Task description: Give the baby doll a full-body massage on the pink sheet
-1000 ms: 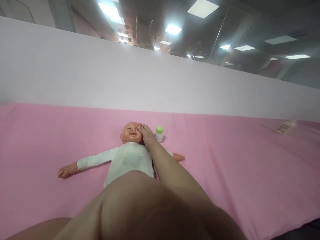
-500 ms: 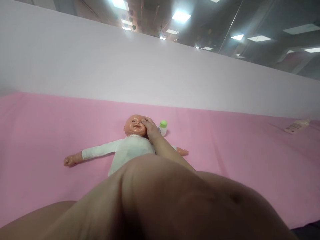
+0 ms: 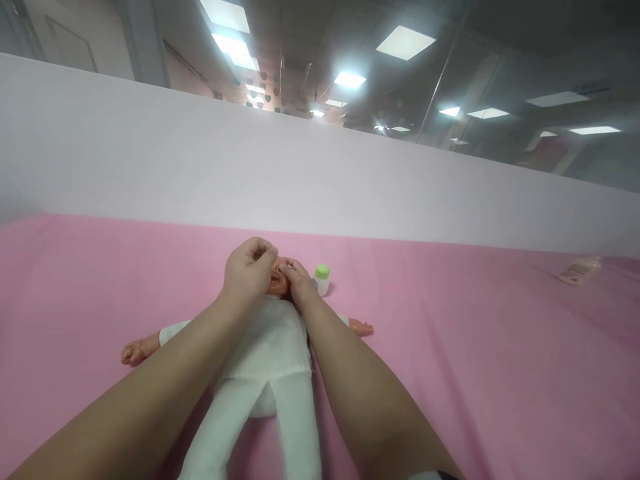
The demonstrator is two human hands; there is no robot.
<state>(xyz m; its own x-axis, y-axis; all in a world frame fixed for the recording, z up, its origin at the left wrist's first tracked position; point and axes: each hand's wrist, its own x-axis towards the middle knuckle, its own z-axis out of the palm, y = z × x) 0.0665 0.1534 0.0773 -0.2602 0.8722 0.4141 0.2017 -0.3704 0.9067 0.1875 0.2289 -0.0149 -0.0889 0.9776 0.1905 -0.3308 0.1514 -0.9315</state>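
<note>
A baby doll (image 3: 270, 340) in white clothes lies on its back, arms spread and head at the far end. Above its face is my left hand (image 3: 250, 268), closed with the thumb and fingers pinched together; whatever is in the pinch is too small to make out. My right hand (image 3: 301, 285) cups the side of the doll's head, its fingertips curled onto the cheek near the eye. Between my hands part of the doll's face (image 3: 279, 283) shows; my left hand covers the rest. Just right of my right hand stands a small white bottle with a green cap (image 3: 323, 280).
Pink cloth (image 3: 400, 320) covers the surface under the doll, with a few creases. A pale bottle (image 3: 580, 271) lies on its side at the far right. Behind runs a low white wall (image 3: 320, 180) with glass above it.
My left arm, a large blur across the foreground before, has extended forward and its hand is now at the doll's face. The doll's legs have come into view. My right hand stays at the head.
</note>
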